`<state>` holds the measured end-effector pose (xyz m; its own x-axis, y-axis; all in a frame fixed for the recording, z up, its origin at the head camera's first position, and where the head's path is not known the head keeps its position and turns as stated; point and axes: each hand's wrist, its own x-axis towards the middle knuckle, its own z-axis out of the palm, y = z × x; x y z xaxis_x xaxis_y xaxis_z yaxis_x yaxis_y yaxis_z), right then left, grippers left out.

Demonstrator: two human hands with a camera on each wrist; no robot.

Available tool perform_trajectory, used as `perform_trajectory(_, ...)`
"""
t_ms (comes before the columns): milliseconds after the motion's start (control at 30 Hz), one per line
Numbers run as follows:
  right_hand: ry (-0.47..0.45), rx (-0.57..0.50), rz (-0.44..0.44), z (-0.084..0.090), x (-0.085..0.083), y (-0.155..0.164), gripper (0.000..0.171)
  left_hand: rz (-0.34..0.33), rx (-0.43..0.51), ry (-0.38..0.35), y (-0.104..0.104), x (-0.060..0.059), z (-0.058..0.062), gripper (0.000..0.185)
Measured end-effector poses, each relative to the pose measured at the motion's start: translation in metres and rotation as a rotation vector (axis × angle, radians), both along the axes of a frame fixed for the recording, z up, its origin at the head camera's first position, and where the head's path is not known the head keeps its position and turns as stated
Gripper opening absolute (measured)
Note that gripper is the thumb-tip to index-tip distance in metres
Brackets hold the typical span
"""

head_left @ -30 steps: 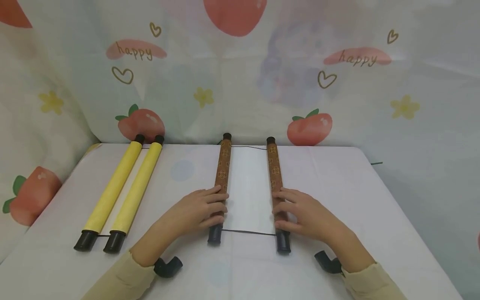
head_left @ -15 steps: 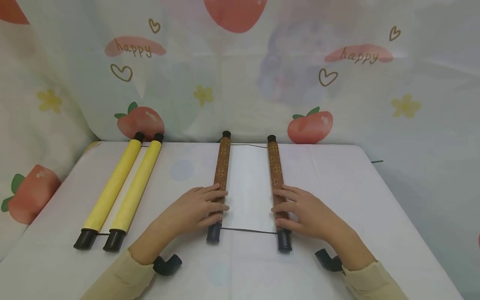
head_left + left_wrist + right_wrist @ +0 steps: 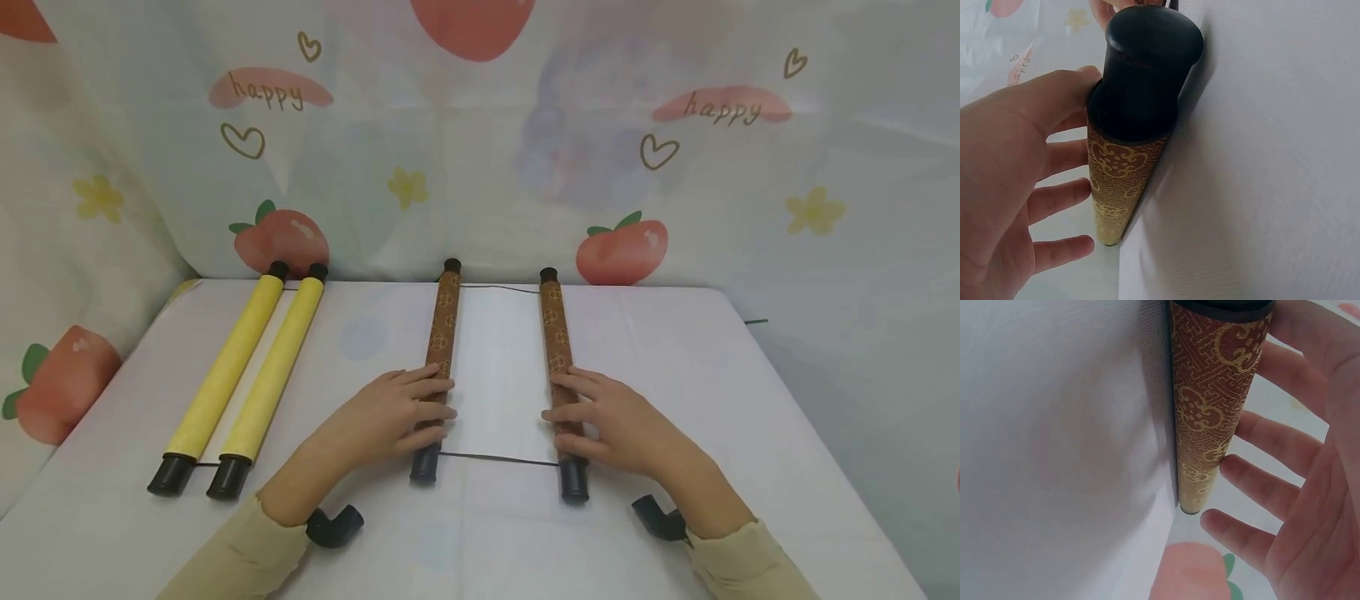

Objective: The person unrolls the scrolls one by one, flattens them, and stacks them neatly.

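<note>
A scroll with brown, gold-patterned rollers lies partly unrolled on the table, its white sheet flat between them. Fairly straight fingers of my left hand rest across the lower part of the left roller. My right hand lies likewise over the right roller, fingertips reaching its inner side. Black knobs cap both rollers; the left wrist view shows one black end cap close up beside the thumb. In the right wrist view, spread fingers run alongside the patterned roller.
To the left lies a second scroll with two yellow rollers and black ends. Black elbow-shaped pieces show beside both wrists. A printed curtain hangs right behind the table's far edge.
Both brown rollers have moved slightly apart, the right one more, each with its hand on it. The white sheet between them is a little wider.
</note>
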<state>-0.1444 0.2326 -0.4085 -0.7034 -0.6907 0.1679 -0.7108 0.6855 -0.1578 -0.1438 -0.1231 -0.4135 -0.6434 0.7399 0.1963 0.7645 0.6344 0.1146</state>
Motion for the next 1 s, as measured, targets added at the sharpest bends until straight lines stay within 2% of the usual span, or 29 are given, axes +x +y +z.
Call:
perform_trajectory(167,-0.004,-0.006,-0.005,0.0007,-0.0011,0.0006,0.023,-0.013,-0.002,0.024,-0.0013,-0.0015,0.0,0.023)
perform_trajectory(300,0.021,-0.031,0.017,0.0005,-0.0028,0.002,0.02,-0.004,0.01,0.011,-0.0014,-0.0027,-0.0006,0.022)
perform_trajectory(500,0.021,-0.009,0.008,0.0006,-0.0034,0.004,0.03,0.03,0.004,-0.015,-0.0017,-0.0034,-0.0024,0.026)
perform_trajectory(633,0.017,-0.003,0.001,0.001,-0.0035,0.0046,0.027,0.044,-0.005,-0.009,-0.0028,-0.0035,-0.0029,0.027)
perform_trajectory(767,0.018,-0.006,0.0,0.0007,-0.0038,0.0054,0.023,0.031,-0.016,-0.003,-0.0036,-0.0043,-0.0033,0.025)
perform_trajectory(1000,0.036,0.019,-0.011,0.0001,-0.0053,0.0069,0.03,0.04,-0.028,-0.012,-0.0055,-0.0059,-0.0034,0.026)
